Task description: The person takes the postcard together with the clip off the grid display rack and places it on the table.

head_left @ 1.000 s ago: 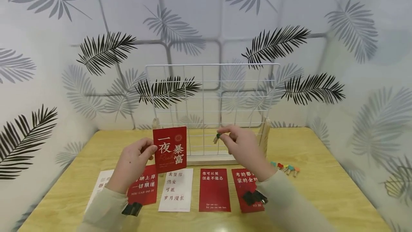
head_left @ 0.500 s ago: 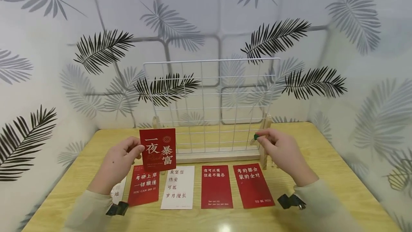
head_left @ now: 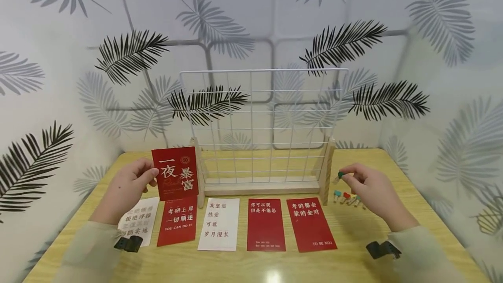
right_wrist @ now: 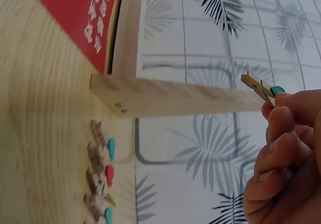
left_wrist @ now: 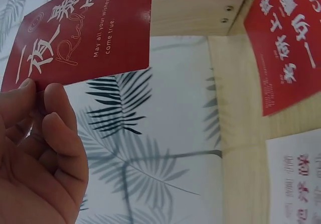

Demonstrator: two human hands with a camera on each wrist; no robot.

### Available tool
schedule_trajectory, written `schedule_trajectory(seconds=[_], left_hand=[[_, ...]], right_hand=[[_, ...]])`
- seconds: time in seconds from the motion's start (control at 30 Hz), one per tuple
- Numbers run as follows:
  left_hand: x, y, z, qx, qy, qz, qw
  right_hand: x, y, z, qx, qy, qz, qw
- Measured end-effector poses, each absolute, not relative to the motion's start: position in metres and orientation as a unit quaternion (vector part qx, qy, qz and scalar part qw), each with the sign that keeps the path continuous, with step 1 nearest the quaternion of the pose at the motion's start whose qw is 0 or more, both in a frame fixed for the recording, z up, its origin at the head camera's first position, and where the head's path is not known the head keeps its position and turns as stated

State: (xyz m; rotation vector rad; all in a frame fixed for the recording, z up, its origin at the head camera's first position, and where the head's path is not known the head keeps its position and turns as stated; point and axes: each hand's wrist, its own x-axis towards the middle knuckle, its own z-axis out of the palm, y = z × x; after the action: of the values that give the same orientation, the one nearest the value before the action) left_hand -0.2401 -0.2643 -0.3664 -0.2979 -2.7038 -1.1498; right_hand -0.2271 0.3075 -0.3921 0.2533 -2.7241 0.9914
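Note:
Pinched at its left edge, a red card (head_left: 177, 174) with white Chinese characters is held up by my left hand (head_left: 125, 187). It is raised in front of the left foot of the white wire grid rack (head_left: 251, 134). My right hand (head_left: 369, 191) pinches a small wooden clothespin (right_wrist: 258, 87) with a green heart on it, to the right of the rack's wooden foot (head_left: 327, 171). Below that hand, several clothespins (head_left: 346, 198) with coloured hearts lie on the table. The grid carries no cards.
In a row before the rack lie a grey-lettered white card (head_left: 137, 222), a red card (head_left: 178, 222), another white card (head_left: 218, 225) and two more red cards, one central (head_left: 266, 225), one rightmost (head_left: 312, 225). Leaf-patterned walls enclose the wooden table (head_left: 235, 270).
My right hand has moved right with the clothespin, from in front of the grid to past its right foot. My left hand has shifted left with the red card.

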Motion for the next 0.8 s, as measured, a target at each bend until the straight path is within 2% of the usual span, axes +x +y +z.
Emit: schedule_trajectory(seconds=[0.2,0.5,0.8], left_hand=[[-0.250,-0.273,-0.378,-0.101,-0.906,-0.405,0.077],[-0.269,-0.290,-0.387,-0.083,-0.903,-0.413,0.080],[-0.293,-0.283,-0.396,-0.063,-0.905,-0.413,0.078]], right_hand=[[-0.231,0.327,-0.404,0.070,-0.939,0.324,0.093],[-0.232,0.356,-0.415,0.054,-0.945,0.321,0.038],[-0.235,0.377,-0.425,0.036,-0.932,0.361,-0.004]])
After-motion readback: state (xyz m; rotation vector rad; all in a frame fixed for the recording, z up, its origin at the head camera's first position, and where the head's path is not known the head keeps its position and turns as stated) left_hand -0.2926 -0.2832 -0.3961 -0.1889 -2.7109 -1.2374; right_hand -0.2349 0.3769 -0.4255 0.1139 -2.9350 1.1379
